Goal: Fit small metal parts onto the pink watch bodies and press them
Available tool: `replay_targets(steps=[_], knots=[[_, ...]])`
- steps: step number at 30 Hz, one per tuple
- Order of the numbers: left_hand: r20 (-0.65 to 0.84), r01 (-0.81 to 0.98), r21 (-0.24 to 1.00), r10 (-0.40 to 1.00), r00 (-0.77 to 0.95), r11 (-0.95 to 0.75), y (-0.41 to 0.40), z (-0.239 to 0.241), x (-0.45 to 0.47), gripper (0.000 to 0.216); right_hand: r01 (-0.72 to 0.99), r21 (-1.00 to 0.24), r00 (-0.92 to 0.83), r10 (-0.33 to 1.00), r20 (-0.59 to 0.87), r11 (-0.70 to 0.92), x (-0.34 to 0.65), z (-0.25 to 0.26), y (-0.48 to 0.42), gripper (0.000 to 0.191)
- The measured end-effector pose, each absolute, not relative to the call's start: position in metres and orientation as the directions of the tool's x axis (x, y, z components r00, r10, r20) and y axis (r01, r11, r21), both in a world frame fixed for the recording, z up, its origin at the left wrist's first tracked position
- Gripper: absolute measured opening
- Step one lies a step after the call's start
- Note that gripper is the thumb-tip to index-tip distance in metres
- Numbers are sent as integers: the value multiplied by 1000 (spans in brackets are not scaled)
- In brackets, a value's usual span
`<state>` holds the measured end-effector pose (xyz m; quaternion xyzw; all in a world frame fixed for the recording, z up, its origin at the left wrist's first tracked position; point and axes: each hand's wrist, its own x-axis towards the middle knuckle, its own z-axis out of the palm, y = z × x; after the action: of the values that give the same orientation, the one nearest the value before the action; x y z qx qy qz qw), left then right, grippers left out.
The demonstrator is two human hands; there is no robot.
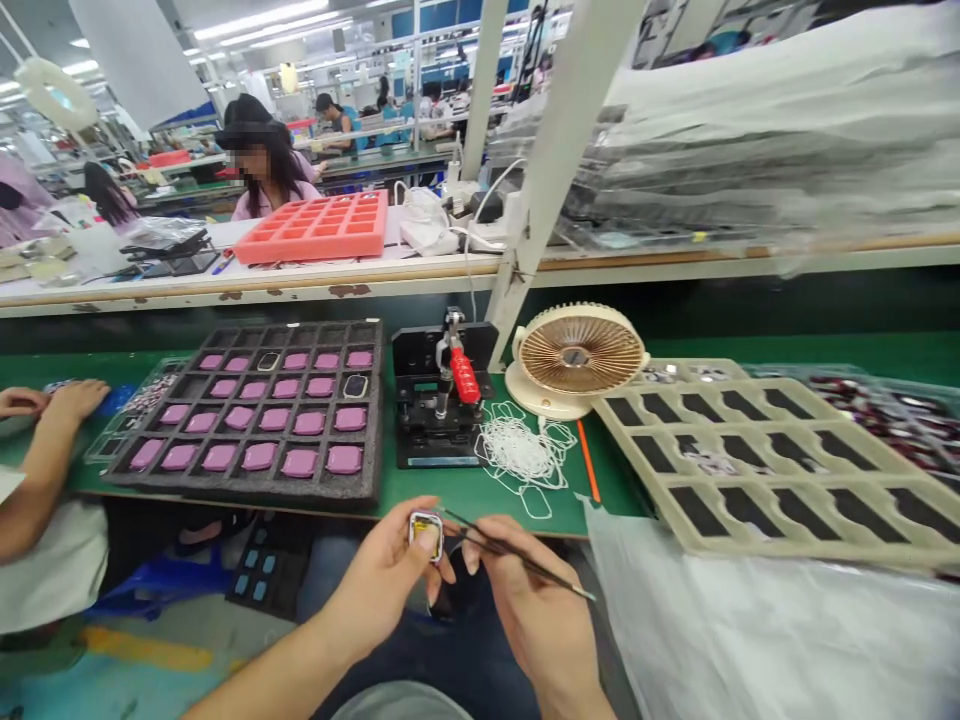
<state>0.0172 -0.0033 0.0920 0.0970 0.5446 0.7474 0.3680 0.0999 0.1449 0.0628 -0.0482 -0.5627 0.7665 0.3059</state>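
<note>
One small watch-like case (425,523) was in hand, seemingly midway through work, its yellow inside showing; purple pieces (258,457) and two dark ones (355,385) sat in the foam tray (262,488), how many finished I couldn't tell. The left hand (390,560) gripped the case before the worktop (615,470) edge; the right hand (529,590) pinched slim tweezers (546,574), tips near its rim.
</note>
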Motion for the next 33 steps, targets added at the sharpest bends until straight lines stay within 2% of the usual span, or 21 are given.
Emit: replay_targets(steps=[4, 7, 11, 22, 26, 29, 33], knots=[[-275, -394, 916, 601, -751, -73, -14, 95, 17, 63, -522, -825, -718, 409, 563, 218, 95, 65, 131, 35], [-275, -356, 934, 575, -770, -31, -20, 98, 17, 57, -541, -766, -674, 367, 641, 347, 91, 66, 129, 37], [-279, -335, 942, 593, -755, 18, -21, 99, 16, 55, -581, -740, -673, 312, 671, 337, 89, 62, 129, 41], [-331, -343, 935, 582, -743, 93, -19, 94, 16, 61, -560, -755, -705, 281, 651, 342, 96, 61, 134, 49], [-334, -434, 901, 634, -697, -3, -17, 95, 14, 61, -597, -707, -685, 218, 695, 378, 100, 49, 135, 51], [-334, -524, 847, 675, -658, -92, -15, 95, 13, 56, -593, -707, -657, 275, 702, 386, 100, 39, 134, 50], [-319, -621, 763, 731, -603, -179, -16, 94, 10, 40, -569, -766, -646, 414, 641, 298, 99, 33, 128, 45]])
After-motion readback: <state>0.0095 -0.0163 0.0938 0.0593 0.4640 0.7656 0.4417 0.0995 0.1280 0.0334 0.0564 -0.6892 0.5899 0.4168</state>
